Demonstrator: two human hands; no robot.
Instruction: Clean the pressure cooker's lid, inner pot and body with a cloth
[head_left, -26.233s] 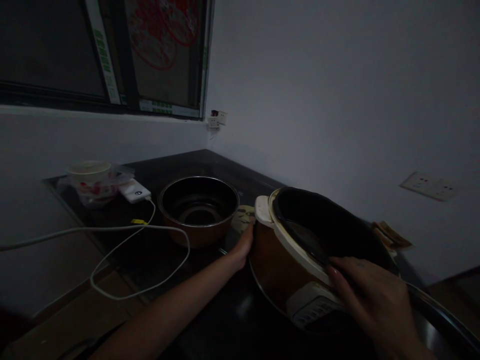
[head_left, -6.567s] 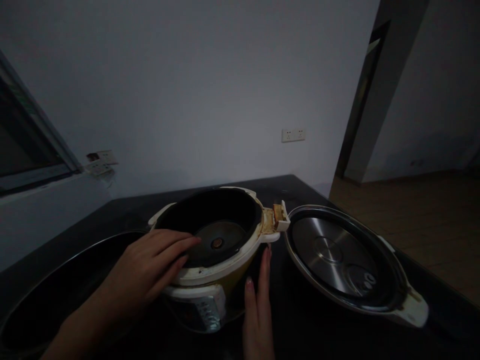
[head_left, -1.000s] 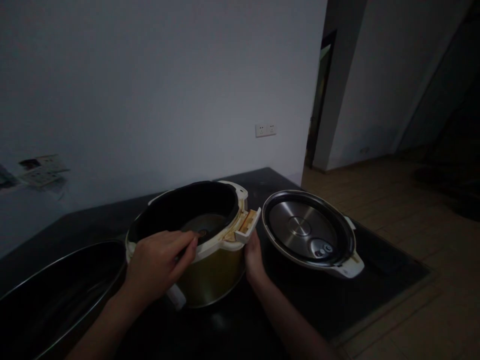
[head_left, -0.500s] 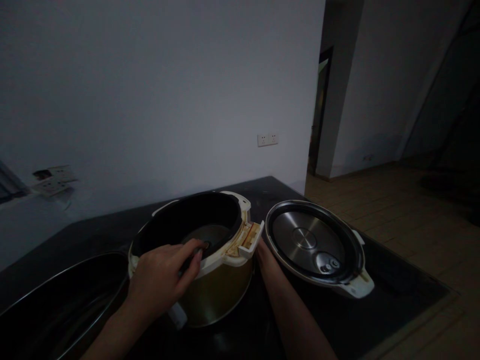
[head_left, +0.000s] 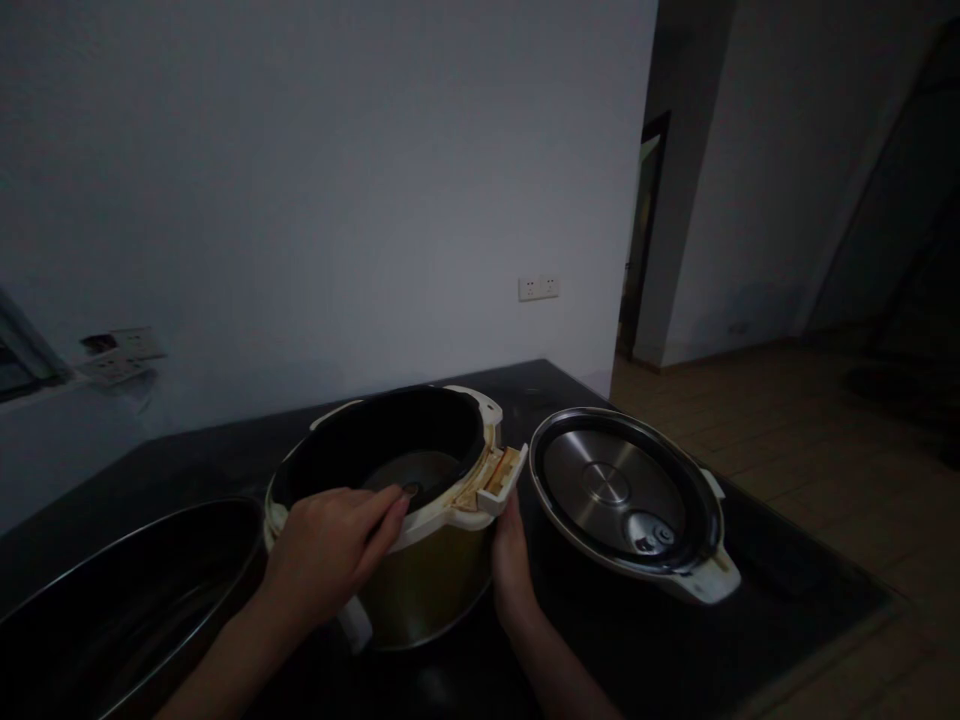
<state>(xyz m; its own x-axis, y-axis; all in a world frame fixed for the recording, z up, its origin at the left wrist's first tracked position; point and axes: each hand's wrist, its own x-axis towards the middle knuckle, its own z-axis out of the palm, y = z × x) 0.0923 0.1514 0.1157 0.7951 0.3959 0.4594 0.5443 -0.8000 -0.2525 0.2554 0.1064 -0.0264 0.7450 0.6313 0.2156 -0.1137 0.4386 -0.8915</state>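
Observation:
An open pressure cooker with a white, brown-stained rim and a dark inside stands on the black counter. My left hand rests over its near rim, with thumb and forefinger pinched together. At their tips shows a small dark round end; what it belongs to is hidden. My right hand is at the cooker's right side, under the stained white handle, with its fingertips hidden behind it. To the right, the cooker's lid lies with its metal inner face and small valve up.
A wide dark pan sits at the left front, close to my left forearm. The counter ends at the right above a tiled floor. A wall with a double socket rises behind.
My right hand has come out further from behind the handle, and more of it shows. The left hand has hardly moved; its pinch looks tighter. The view has shifted slightly.

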